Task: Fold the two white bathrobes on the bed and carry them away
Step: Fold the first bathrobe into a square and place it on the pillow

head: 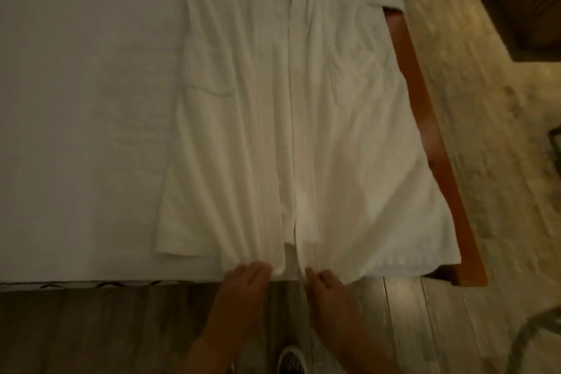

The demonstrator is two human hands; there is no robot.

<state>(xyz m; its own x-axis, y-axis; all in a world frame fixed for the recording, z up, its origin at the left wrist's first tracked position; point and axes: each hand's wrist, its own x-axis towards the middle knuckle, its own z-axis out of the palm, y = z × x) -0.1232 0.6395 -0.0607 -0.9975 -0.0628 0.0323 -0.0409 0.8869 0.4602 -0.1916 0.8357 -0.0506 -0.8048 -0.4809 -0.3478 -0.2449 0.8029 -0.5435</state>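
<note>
Shows soft white towelling cloth in the bathrobe (pixel 303 100), matt and slightly napped, rumpled into long creases, over the flatter, smoother, equally matt white cloth of the bed sheet (pixel 76 130). Edges these with reddish-brown wood in the bed frame (pixel 437 136), smooth with a faint satin sheen, beside a plank floor (pixel 91 328) of grey wood, dull and streaked with grain. Turns on the right to a mottled beige floor (pixel 485 100), rough-looking, stone or carpet unclear through the blur, and at the bottom edge to a shoe (pixel 293 358) in black-and-white patterned material
</note>
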